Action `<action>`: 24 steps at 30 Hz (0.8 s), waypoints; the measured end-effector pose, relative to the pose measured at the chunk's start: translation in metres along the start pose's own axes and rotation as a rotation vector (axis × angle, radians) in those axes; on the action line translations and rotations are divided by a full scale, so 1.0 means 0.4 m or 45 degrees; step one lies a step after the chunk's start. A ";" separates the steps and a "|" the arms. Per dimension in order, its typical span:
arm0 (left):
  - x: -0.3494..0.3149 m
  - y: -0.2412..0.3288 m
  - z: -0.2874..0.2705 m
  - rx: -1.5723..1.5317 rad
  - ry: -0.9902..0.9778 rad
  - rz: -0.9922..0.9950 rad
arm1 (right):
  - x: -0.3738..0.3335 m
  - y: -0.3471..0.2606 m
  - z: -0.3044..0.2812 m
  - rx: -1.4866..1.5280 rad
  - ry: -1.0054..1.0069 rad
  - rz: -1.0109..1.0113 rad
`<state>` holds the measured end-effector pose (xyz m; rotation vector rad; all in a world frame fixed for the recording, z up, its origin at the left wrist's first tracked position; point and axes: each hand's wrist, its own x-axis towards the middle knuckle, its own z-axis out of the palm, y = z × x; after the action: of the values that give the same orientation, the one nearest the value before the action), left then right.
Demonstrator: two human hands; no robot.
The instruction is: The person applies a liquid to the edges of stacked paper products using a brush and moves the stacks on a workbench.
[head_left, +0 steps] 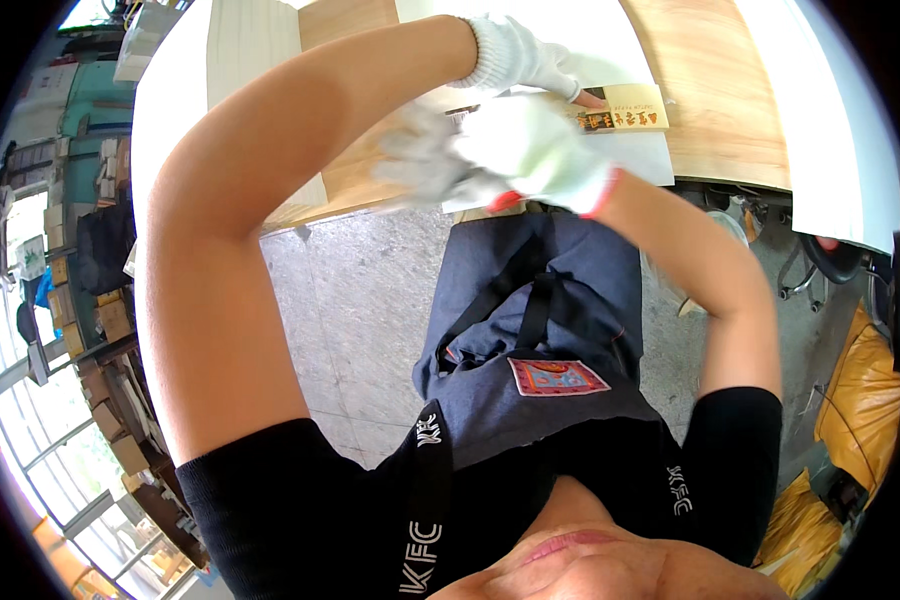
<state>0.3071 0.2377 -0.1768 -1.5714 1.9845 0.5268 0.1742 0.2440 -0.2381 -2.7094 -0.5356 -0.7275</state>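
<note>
A: Start with the card. Where is it?

B: Upper middle of the frame, one small yellow card with dark and red printing, lying flat on a white sheet at the near edge of a wooden table.

A: Who has it?

B: The left hand, in a white knit glove, reaches across from the upper left; its fingertips press down on the card's left end, flat rather than pinching, probably to keep it from sliding. The right hand, also gloved with a red cuff edge, sits just below and left of the card, blurred. It seems loosely curled, but I cannot tell whether it grips anything.

A: So the arms cross?

B: Yes, the left forearm arcs over the top, the right comes up from the lower right, both meeting at the table edge.

A: Counts?

B: One card, two gloves, one sheet under the card, another pale sheet at upper left.

A: Around that?

B: A dark apron with a red patch in the middle, grey floor left of it, yellow bags at the right, shelves of boxes along the left rim.
</note>
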 end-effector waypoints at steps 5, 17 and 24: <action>-0.058 0.063 -0.068 -0.231 -0.160 -0.167 | -0.325 0.122 -0.261 -0.416 0.077 0.223; -0.100 0.214 0.095 0.454 0.507 -0.261 | -0.249 0.056 -0.332 -0.583 -0.477 0.742; -0.198 0.393 0.337 -3.636 1.500 0.024 | -0.311 0.120 -0.259 -0.453 -0.356 0.450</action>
<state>0.1915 0.4174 -0.2357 0.7232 0.1140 -0.9940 0.0507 0.1293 -0.2256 -3.1383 0.0322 -0.3799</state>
